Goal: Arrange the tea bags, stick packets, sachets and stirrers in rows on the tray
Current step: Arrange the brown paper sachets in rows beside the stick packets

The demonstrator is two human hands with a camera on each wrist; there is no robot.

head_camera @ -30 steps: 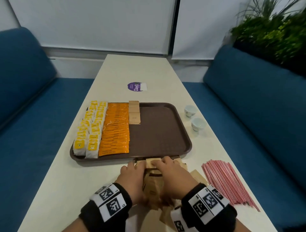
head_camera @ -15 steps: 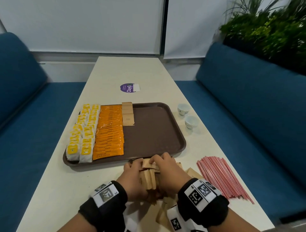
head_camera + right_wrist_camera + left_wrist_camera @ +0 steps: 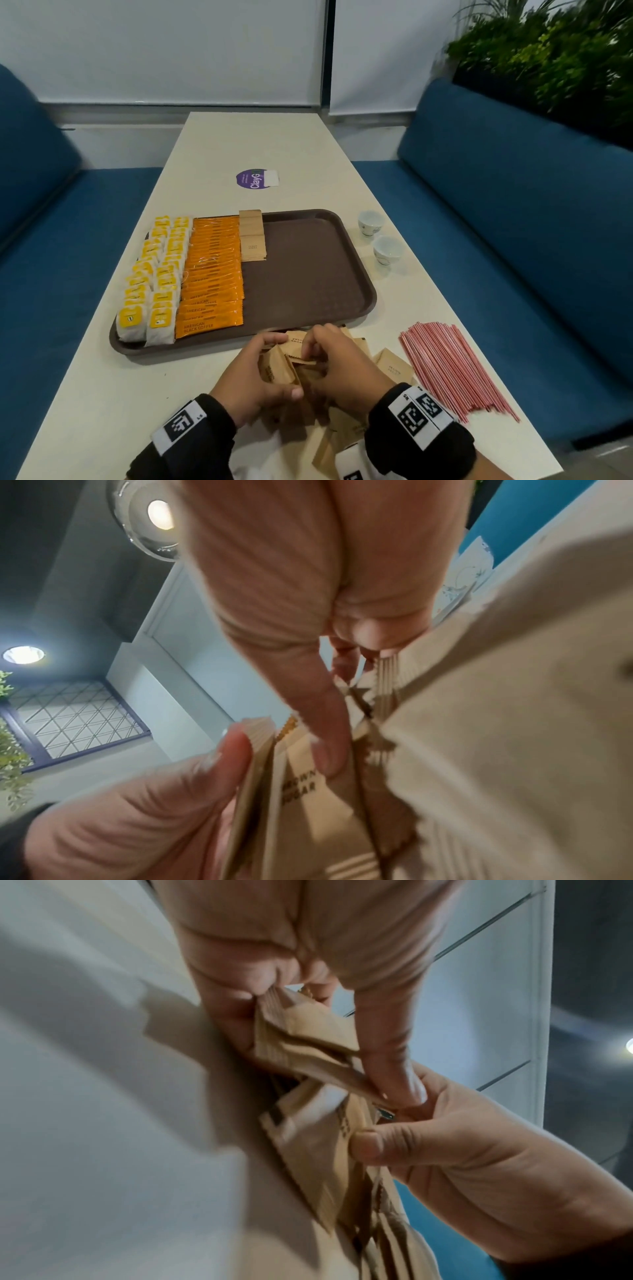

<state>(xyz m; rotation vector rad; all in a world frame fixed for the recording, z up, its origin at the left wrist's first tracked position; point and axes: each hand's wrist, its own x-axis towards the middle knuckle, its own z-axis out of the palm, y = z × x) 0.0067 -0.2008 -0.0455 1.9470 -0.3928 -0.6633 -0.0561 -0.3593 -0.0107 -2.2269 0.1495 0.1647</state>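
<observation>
Head view: the brown tray (image 3: 308, 274) sat mid-counter (image 3: 102, 394), its right two-thirds bare. Tea bags (image 3: 154, 284), orange stick packets (image 3: 212, 274) and a short row of brown sachets (image 3: 252, 236) filled its left part. Two cups (image 3: 378, 236) stood just beside its right rim; the red stirrers (image 3: 452, 370) lay near the counter's right edge. My left hand (image 3: 253, 380) and right hand (image 3: 342, 370) met just in front of the tray's near rim, over the loose sachet pile (image 3: 392, 365).

Left wrist view: my left fingers (image 3: 390, 1069) were curled, pinching a fanned stack of sachets (image 3: 308, 1039); the picture was blurred.

Right wrist view: my right fingers (image 3: 325, 737) pressed a "BROWN SUGAR" sachet (image 3: 308, 804) in that stack. A near sachet hid the lower right.
</observation>
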